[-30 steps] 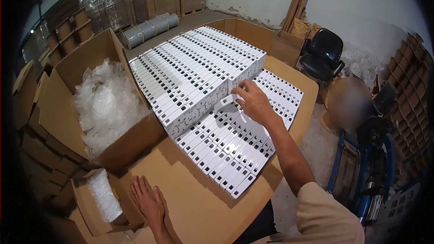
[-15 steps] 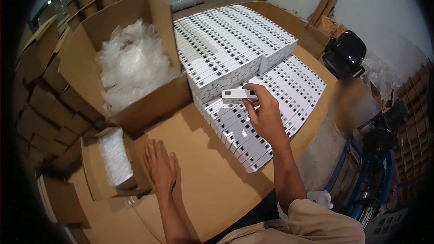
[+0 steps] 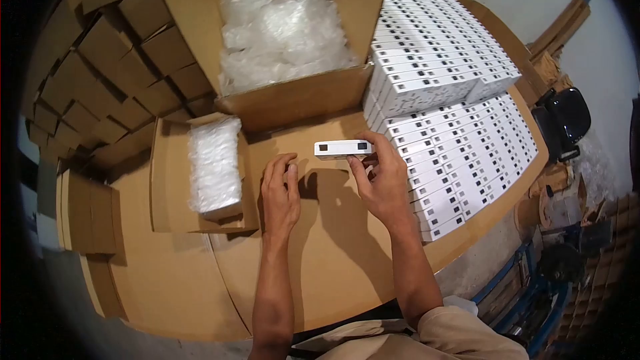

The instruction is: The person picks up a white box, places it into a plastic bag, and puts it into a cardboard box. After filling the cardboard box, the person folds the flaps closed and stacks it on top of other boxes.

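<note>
My right hand (image 3: pixel 385 183) pinches one end of a slim white box (image 3: pixel 343 149) with a dark square near each end, held above the cardboard-covered table. Nothing is in my left hand (image 3: pixel 280 193), whose fingers are loosely curved with the thumb apart. It is just right of a small open carton (image 3: pixel 163 190) with a bubble-wrapped bundle (image 3: pixel 215 167) inside. To the right of my right hand, rows of similar white boxes (image 3: pixel 460 153) lie packed side by side, with a higher stack (image 3: pixel 427 97) behind them.
A large open carton (image 3: pixel 300 103) full of clear plastic wrap (image 3: pixel 287 27) stands at the back. Folded cardboard boxes (image 3: pixel 127 60) are piled on the left. A black chair (image 3: pixel 567 117) and a blue metal frame (image 3: pixel 533 293) are off the table's right side.
My right hand has carried the white box away from the stacks, leftward toward my left hand. My left hand has gone from spread flat to loosely curved. The view has turned left.
</note>
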Demonstrator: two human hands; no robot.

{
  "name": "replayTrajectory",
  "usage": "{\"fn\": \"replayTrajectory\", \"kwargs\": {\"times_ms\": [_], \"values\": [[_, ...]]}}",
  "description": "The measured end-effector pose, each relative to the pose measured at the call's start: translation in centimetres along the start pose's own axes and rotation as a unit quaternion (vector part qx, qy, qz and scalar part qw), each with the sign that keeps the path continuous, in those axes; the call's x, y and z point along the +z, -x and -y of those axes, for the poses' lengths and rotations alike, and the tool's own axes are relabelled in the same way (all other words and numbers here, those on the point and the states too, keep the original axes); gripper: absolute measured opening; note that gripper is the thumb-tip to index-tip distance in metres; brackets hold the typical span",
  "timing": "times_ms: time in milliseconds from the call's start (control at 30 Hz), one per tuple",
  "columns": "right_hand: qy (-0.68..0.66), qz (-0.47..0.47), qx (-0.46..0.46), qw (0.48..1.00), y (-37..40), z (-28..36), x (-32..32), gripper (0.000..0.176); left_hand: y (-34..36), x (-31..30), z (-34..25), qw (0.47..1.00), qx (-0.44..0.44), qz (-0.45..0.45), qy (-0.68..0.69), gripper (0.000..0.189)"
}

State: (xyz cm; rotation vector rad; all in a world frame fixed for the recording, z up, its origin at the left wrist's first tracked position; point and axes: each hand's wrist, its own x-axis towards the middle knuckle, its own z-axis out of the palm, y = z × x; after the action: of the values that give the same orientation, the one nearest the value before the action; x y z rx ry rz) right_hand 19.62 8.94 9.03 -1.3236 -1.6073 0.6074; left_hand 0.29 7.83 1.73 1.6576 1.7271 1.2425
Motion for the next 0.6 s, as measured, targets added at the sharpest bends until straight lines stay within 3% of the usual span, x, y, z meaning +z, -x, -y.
{"fn": "replayTrajectory", "kwargs": {"times_ms": [133,300,600], "values": [[-0.043,0.008,0.004,0.999,0.7,-1.9,2.9,0.034,-0.2,0.2,-0.6,0.983,-0.111,-0.011,0.143,0.032],[-0.094,0.01,-0.063,0.994,1.5,-4.0,4.9,0.036,-0.4,0.7,1.4,0.969,-0.112,-0.008,0.221,0.033],[-0.21,0.059,-0.102,0.971,0.9,-5.6,5.1,0.031,-0.7,0.4,2.0,0.942,-0.118,-0.007,0.313,0.028]]}}
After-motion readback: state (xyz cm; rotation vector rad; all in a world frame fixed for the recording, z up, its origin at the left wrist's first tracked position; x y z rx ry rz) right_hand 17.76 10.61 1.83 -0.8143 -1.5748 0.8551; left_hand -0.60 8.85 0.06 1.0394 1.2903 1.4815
